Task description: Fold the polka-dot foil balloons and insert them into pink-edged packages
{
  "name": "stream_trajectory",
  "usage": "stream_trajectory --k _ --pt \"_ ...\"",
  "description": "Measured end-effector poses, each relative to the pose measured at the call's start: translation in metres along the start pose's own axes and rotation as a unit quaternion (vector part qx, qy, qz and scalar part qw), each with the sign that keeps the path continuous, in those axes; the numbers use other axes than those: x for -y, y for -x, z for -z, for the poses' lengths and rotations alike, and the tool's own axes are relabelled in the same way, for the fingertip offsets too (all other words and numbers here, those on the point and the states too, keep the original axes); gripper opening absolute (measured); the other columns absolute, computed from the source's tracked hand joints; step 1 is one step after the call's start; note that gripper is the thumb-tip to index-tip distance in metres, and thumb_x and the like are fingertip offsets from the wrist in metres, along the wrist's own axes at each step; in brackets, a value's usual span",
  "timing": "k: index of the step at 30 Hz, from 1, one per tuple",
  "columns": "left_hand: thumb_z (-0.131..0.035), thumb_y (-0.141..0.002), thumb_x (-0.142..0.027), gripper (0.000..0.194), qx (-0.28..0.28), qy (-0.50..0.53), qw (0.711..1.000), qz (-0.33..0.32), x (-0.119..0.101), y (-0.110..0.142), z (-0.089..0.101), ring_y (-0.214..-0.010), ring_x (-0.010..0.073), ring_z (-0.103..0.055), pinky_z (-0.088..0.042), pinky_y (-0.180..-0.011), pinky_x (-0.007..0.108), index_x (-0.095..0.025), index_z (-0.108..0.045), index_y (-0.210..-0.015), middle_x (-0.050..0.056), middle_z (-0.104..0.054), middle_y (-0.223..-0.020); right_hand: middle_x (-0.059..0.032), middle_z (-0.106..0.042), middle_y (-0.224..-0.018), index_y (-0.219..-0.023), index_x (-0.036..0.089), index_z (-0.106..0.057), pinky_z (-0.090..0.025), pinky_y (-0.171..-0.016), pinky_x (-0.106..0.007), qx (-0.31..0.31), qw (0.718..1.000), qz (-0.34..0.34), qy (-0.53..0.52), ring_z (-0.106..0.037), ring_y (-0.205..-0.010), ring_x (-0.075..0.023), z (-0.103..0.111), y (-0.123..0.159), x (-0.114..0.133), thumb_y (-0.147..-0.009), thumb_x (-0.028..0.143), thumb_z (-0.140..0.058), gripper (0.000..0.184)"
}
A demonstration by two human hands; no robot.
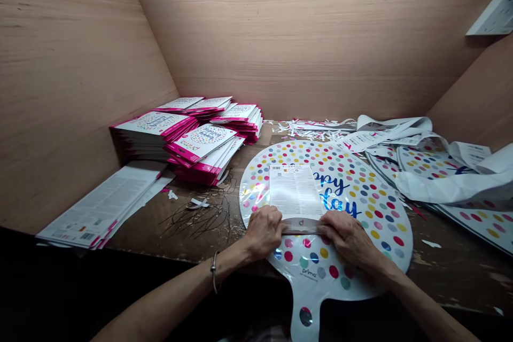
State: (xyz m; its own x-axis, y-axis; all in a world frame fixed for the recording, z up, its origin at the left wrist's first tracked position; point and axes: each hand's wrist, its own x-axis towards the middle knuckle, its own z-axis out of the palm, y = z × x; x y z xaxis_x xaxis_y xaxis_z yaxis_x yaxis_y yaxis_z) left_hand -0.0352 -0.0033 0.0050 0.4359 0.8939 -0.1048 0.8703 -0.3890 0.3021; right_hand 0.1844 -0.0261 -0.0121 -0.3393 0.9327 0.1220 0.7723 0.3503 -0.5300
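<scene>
Below the wood-grained wall (280, 37), a printed card (294, 192) lay on a dotted foil balloon (380, 246) on the bench (144, 238).
The card, probably light, bendable and best held by its edges, ran lengthwise away, barcode end farthest; the left hand's (262, 232) and right hand's (348, 238) fingers pinched its near corners.

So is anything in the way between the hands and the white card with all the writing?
No, nothing I can see. The left hand and right hand hold the lower end of the white card directly, one on each side. The dotted balloon lies beneath the card, not in between.
</scene>
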Motion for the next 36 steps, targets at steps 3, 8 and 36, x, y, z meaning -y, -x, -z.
stream_trajectory --k 3,8,36 --pt "-0.051 -0.080 -0.018 0.012 0.022 -0.017 0.999 0.029 -0.006 -0.007 0.006 -0.080 0.0214 -0.060 -0.041 -0.068 0.029 -0.013 -0.060 -0.073 0.008 -0.063 -0.082 -0.0001 -0.061 -0.071 -0.081 0.021 -0.055 -0.038 -0.068 -0.030 0.031 0.992 -0.122 -0.007 -0.056 -0.070 -0.0173 0.006 -0.009 0.009 -0.083 0.030 -0.046 0.012" --pt "-0.054 -0.079 -0.022 0.014 0.028 -0.033 0.997 0.065 -0.010 -0.012 0.008 -0.079 0.0250 -0.062 -0.044 -0.066 0.032 -0.012 -0.062 -0.085 0.012 -0.062 -0.087 0.0006 -0.062 -0.070 -0.086 0.023 -0.057 -0.033 -0.061 -0.029 0.052 0.976 -0.209 0.017 -0.055 -0.068 -0.0182 0.011 -0.020 0.019 -0.076 0.030 -0.049 0.015" --pt "-0.046 -0.073 -0.009 0.017 -0.155 0.004 0.967 -0.202 -0.055 0.008 0.145 -0.056 0.0131 -0.047 -0.035 -0.059 0.024 -0.016 -0.060 -0.065 0.001 -0.052 -0.055 -0.0112 -0.067 -0.092 -0.108 0.015 -0.057 -0.046 -0.065 -0.031 -0.294 0.878 0.271 0.264 -0.062 -0.075 -0.0200 0.089 -0.015 0.081 -0.083 0.006 -0.041 0.030"
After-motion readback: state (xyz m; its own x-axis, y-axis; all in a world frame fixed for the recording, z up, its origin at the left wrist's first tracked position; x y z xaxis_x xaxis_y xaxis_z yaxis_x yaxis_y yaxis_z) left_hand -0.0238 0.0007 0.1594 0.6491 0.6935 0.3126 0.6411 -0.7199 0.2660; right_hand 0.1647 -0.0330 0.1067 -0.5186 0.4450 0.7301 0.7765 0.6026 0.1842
